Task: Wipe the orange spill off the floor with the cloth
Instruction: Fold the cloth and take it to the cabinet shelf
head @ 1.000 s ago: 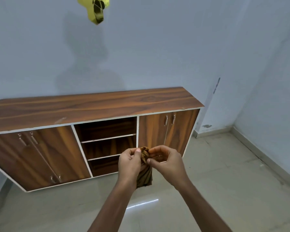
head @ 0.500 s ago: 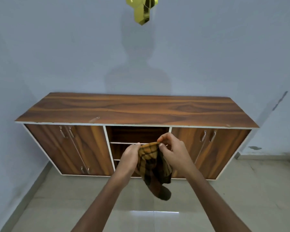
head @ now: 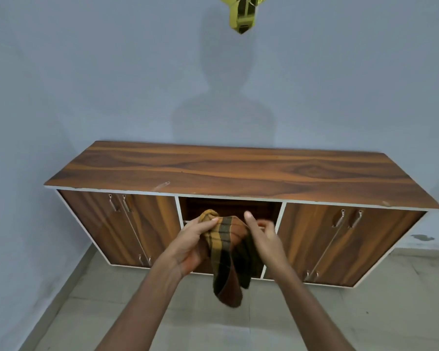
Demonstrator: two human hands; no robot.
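Cloth: a brown, yellow and dark checked cloth hangs in the air between both hands, in front of the open middle shelves of the wooden cabinet; its lower end dangles well clear of the tiled floor.
Left hand: the left hand has its grip closed on the cloth's upper left part, thumb on top and fingers curled beneath, a bunched corner poking up above the thumb; this looks like the anchoring hold.
Right hand: the right hand lies against the cloth's right side with the thumb raised; its fingers are hidden behind the fabric, so I cannot tell whether its grip is pinching the cloth or only steadying it.
Why held so: probably to spread or refold the cloth into a wiping pad before going down to the floor.
Spill: no orange spill shows on the visible floor; it must lie outside this view.
Progress: wiping not yet begun, judging by the raised cloth.
Risk: a loose, dangling end would smear rather than lift the spill.
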